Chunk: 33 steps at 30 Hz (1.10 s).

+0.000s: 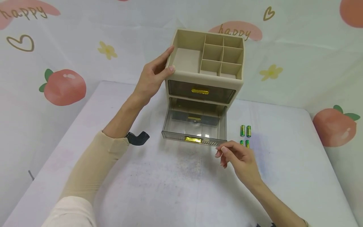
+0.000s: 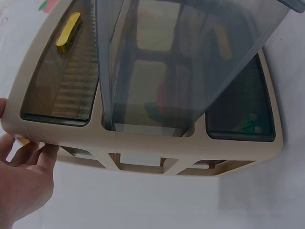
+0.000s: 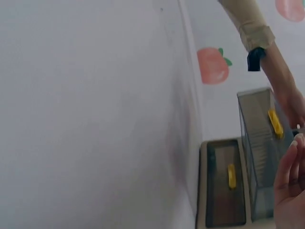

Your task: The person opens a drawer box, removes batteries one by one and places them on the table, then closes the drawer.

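A beige drawer organizer (image 1: pixel 208 76) has a compartmented top, and its middle clear drawer (image 1: pixel 193 136) is pulled out and looks empty. My left hand (image 1: pixel 154 74) grips the organizer's upper left side, thumb at the front corner; the left wrist view shows those fingers (image 2: pixel 28 162) against its frame (image 2: pixel 147 143). Beside the drawer's right front corner is my right hand (image 1: pixel 239 160), fingers bent, thumb and forefinger close together. In the right wrist view, its fingertips (image 3: pixel 298 140) are near the drawer (image 3: pixel 259 138); whether they pinch anything is unclear.
Several green batteries (image 1: pixel 248 131) stand or lie on the white table (image 1: pixel 289 151) right of the organizer, the nearer ones partly hidden by my right hand. A patterned cloth (image 1: pixel 136 41) hangs behind. A black band (image 1: pixel 138 138) is on my left forearm.
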{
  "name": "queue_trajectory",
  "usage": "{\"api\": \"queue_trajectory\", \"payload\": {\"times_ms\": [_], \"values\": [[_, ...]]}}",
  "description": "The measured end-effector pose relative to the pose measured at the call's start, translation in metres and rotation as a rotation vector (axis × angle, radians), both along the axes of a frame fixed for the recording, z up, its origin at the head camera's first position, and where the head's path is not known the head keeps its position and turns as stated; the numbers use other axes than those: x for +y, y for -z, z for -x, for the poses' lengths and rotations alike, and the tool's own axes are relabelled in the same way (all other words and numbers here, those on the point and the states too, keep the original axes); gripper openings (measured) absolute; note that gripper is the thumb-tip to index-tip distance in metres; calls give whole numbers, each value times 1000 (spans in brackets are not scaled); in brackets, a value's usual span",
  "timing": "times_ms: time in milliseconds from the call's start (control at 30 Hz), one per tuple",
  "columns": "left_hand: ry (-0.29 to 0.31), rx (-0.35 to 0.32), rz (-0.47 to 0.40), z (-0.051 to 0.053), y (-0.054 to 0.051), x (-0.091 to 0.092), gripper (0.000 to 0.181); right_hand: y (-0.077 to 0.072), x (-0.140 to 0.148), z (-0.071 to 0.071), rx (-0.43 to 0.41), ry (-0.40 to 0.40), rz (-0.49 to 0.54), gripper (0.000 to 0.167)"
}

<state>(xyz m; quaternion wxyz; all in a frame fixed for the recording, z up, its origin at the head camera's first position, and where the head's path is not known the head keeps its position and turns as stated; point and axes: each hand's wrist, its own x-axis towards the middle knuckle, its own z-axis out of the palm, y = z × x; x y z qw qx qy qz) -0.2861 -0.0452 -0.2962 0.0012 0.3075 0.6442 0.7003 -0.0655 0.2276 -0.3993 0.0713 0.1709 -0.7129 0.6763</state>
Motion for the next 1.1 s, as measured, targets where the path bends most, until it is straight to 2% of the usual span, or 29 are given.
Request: {"api": "queue_trajectory", "payload": {"times_ms": [167, 333, 433, 533, 667, 900, 1100], "values": [[-2, 1, 1, -3, -5, 0, 57, -3, -12, -2, -75, 20, -14, 15], [-11, 0, -10, -3, -4, -4, 58, -3, -29, -1, -115, -42, -10, 19], [-11, -1, -9, -1, -1, -4, 57, 0, -39, 0, -194, -65, -27, 20], [-11, 1, 6, -4, -1, -4, 57, 4, -47, 3, -289, -81, -32, 24], [-12, 3, 16, -8, -4, -2, 56, 7, -55, 8, -371, -92, -24, 28], [-15, -11, 7, -6, -3, 0, 57, 7, -66, 19, -518, -84, 43, 46], [-1, -42, -9, -7, -5, 2, 58, 9, -73, 25, -573, -78, 120, 53]]}}
